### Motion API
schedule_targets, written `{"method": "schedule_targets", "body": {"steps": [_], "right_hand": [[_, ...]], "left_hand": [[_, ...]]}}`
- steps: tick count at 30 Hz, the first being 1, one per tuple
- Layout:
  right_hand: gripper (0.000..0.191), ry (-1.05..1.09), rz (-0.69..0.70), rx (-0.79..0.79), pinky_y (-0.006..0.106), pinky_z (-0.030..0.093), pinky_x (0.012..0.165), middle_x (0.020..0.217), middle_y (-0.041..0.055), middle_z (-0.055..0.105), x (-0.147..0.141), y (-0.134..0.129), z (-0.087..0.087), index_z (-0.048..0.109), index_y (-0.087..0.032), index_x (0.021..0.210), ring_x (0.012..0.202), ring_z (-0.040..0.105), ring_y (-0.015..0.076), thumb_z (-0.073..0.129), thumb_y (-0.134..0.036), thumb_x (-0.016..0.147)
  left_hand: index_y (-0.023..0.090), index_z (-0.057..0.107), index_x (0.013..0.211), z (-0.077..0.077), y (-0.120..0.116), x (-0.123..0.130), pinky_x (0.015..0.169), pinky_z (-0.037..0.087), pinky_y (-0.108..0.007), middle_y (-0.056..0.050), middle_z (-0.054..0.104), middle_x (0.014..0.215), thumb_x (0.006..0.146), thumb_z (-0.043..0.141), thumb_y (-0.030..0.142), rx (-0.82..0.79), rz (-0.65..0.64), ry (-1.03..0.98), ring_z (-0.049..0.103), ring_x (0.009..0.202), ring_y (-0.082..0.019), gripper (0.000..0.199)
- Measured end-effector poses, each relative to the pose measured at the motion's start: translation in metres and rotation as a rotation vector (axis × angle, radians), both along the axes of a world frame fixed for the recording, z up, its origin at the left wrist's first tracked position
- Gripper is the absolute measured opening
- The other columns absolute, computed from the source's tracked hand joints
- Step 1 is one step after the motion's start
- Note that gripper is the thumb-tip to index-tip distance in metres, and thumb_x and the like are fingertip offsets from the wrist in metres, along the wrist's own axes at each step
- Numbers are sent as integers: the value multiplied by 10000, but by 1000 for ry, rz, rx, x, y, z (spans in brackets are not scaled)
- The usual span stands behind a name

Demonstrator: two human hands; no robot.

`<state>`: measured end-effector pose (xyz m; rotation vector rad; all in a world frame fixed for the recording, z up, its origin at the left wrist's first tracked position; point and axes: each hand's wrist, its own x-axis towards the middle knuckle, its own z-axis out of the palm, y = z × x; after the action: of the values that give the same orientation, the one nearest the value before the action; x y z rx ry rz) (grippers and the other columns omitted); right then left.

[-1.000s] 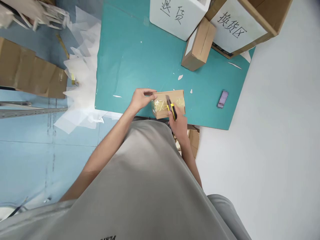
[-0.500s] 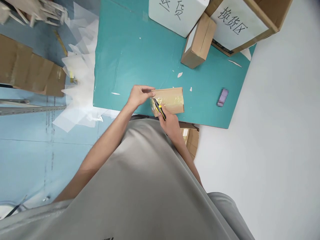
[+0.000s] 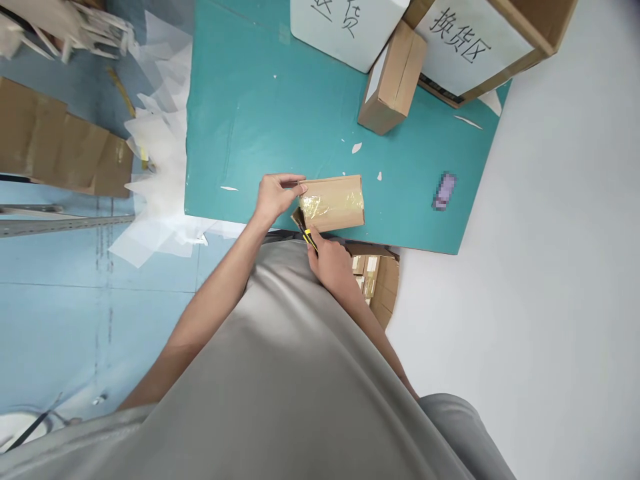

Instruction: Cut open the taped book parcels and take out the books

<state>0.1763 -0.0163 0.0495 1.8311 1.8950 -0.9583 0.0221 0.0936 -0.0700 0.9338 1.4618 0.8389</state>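
A small cardboard box (image 3: pixel 334 203) with shiny clear tape lies near the front edge of the green table. My left hand (image 3: pixel 274 198) grips its upper left corner between thumb and fingers. In my right hand (image 3: pixel 331 261) is a yellow and black utility knife (image 3: pixel 310 240), its front end at the box's lower left corner. A small flap (image 3: pixel 299 217) sticks out from the box's left end there. The knife's blade is hard to make out against the flap.
Another cardboard box (image 3: pixel 393 79) stands farther back, beside a white bin (image 3: pixel 345 30) and a large labelled carton (image 3: pixel 473 50). Paper scraps (image 3: pixel 357 148) and a blurred purple object (image 3: pixel 444 191) lie on the table (image 3: pixel 250 120). Below its edge, an open carton (image 3: pixel 386 283) holds small boxes.
My right hand has drawn the knife from the box's taped top down to its lower left corner. A flap at the left end now stands out. My left hand keeps its hold.
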Motion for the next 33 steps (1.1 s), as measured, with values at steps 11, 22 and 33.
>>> {"method": "schedule_targets", "body": {"steps": [11,22,33], "right_hand": [[565,105,-275,292,399,570,953,1328,148,770,46,-1,8,441,-234,1678,1149,749,324,335,-387,1145],[699,80,-535,535,493,565,999,1419,276,687,92,17,-68,428,-98,1680,1217,713,384,249,-463,1111],[696,12,-542,549,458,580,957,1320,259,716,84,15,-72,406,-96,1695,1162,733,374,226,-426,1110]], "left_hand": [[181,754,1349,9,-16,-6,1135,574,-498,-150,731,1424,831,796,547,112,-126,-5,684,1329,-335,636],[223,400,1706,12,-29,-19,1339,370,-512,-108,482,1713,863,727,291,343,-523,348,483,1568,-343,907],[248,374,1720,1,-37,-13,1345,367,-477,-70,451,1735,857,706,262,367,-489,363,475,1581,-333,925]]}}
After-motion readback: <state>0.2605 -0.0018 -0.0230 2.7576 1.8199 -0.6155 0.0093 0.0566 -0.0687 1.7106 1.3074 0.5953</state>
